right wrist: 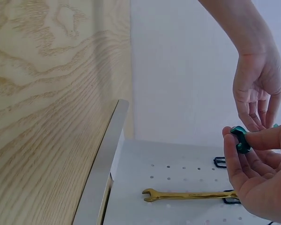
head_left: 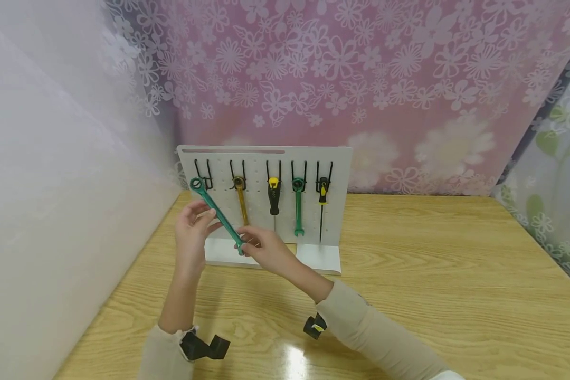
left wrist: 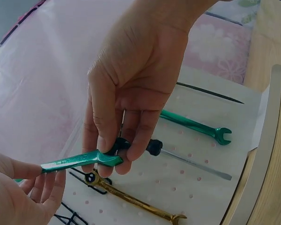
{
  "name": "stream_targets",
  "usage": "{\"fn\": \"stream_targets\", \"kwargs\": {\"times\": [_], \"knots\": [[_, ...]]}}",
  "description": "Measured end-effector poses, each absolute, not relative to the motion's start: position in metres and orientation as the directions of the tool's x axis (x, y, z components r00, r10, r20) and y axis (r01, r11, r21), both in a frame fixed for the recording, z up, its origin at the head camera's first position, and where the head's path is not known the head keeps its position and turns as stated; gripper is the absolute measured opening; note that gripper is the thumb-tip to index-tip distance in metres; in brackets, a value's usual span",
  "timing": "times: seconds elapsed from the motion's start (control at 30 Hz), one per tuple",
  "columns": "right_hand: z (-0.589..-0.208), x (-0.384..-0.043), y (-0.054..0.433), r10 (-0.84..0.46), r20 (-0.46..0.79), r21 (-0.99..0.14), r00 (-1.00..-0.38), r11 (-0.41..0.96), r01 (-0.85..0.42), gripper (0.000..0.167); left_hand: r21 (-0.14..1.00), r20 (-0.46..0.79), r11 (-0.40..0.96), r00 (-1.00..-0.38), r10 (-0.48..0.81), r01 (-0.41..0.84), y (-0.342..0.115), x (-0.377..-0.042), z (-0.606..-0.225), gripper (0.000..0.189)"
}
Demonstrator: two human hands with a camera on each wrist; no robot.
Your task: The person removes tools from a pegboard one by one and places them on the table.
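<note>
A green combination wrench (head_left: 220,215) slants in front of a white pegboard (head_left: 337,211), its ring end up and to the left. My left hand (head_left: 192,229) pinches its shaft below the ring. Lower down, my right hand (head_left: 266,250) holds the open-jaw end between thumb and fingers. In the left wrist view, the right hand (left wrist: 136,89) comes in from above, with the green open end between its fingertips. The right wrist view shows that open end (right wrist: 240,139) end-on. Close behind the ring end is the leftmost black hook (head_left: 209,177).
On the other hooks hang a gold wrench (head_left: 241,200), a black-and-yellow screwdriver (head_left: 274,199), a second green wrench (head_left: 298,208) and a slimmer screwdriver (head_left: 322,195). The board stands on a wooden table (head_left: 432,264). A pale wall (head_left: 52,184) rises at the left, a floral curtain (head_left: 313,68) behind.
</note>
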State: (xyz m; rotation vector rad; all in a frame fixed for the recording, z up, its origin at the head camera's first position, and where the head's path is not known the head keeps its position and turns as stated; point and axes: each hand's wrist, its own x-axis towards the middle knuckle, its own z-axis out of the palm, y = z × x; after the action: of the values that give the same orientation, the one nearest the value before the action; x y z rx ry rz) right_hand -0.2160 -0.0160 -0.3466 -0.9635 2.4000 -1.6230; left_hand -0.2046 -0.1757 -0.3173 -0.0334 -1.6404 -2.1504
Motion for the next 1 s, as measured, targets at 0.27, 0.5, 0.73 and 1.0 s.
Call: {"fn": "stream_targets", "kwargs": {"times": [0.27,0.5,0.73,1.0], "knots": [[-0.344,-0.201,0.017,-0.500,0.307,-0.846,-0.810,0.246,-0.472,0.032,0.905,0.357,-0.152,-0.903,-0.240,0.398,-0.147,-0.195,-0.311,0.019],[-0.345,-0.190,0.045,-0.463,0.386,-0.824,-0.798,0.215,-0.523,0.030,0.895,0.392,-0.167,-0.908,-0.148,0.414,-0.121,-0.190,-0.306,0.018],[-0.345,-0.180,0.071,-0.423,0.392,-0.829,-0.817,0.222,-0.513,0.029,0.887,0.425,-0.167,-0.902,-0.067,0.431,-0.097,-0.190,-0.305,0.017],[-0.351,-0.171,0.095,-0.364,0.416,-0.829,-0.833,0.223,-0.512,0.030,0.888,0.440,-0.151,-0.898,0.016,0.433,-0.070,-0.192,-0.306,0.019]]}}
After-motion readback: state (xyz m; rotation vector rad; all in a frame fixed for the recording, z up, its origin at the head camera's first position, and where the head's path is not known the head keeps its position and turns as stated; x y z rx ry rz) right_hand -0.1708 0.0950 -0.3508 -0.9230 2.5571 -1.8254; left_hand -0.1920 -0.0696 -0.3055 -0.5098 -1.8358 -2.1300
